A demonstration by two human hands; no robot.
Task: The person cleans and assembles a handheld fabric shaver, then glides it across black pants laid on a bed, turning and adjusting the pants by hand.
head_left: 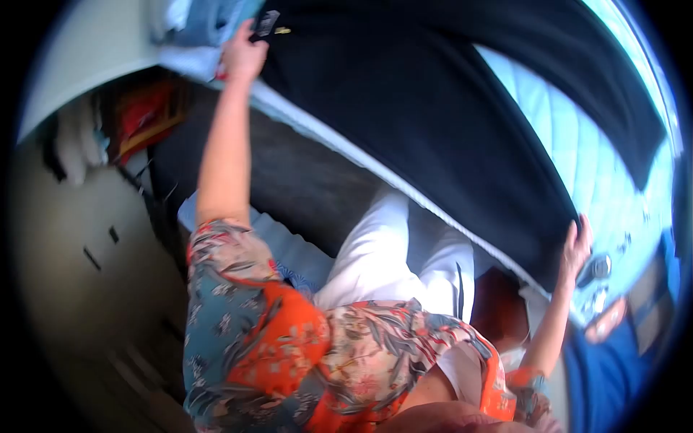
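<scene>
A large dark navy garment [433, 123] lies spread flat on a pale blue quilted bed [577, 151]. My left hand [242, 54] is stretched far out and grips the garment's far corner, close to a small black label. My right hand [576, 249] holds the near corner of the same garment at the bed's edge, fingers curled over the cloth. Both arms are spread wide apart, in floral orange and blue sleeves.
Folded light blue cloth [195, 29] is piled at the far end of the bed. A dark floor gap [303, 180] runs beside the bed. A pale cabinet [86, 238] stands at left. Small metallic objects [599, 270] lie near my right hand.
</scene>
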